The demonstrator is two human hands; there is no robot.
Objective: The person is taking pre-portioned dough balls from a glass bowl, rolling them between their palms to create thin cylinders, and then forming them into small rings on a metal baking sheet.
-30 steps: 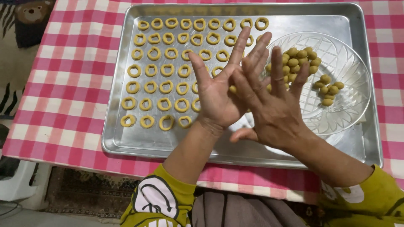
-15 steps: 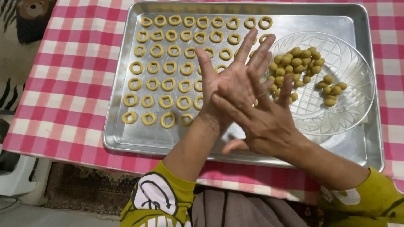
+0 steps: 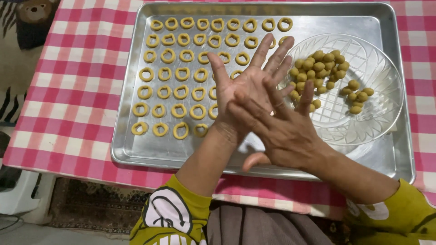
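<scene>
My left hand [image 3: 245,86] is held palm up over the middle of a metal baking tray [image 3: 136,154], fingers spread and pointing away from me. My right hand [image 3: 284,134] lies palm down across it, fingers apart, its back facing the camera. The palms press together, and whatever may be between them is hidden. Several rows of yellow dough rings [image 3: 172,81] fill the left half of the tray. A clear cut-glass bowl [image 3: 377,113] sits on the tray's right side with several small dough balls [image 3: 318,66] in it, just beyond my fingertips.
The tray rests on a red and white checked tablecloth [image 3: 68,104]. A patterned rug [image 3: 22,45] shows past the table's left edge, with a white plastic object [image 3: 13,195] on the floor. My yellow-green sleeves are at the bottom.
My right hand has slid back toward me and to the left across my left palm, while my left fingers stay spread. The tray, rings and bowl have not moved.
</scene>
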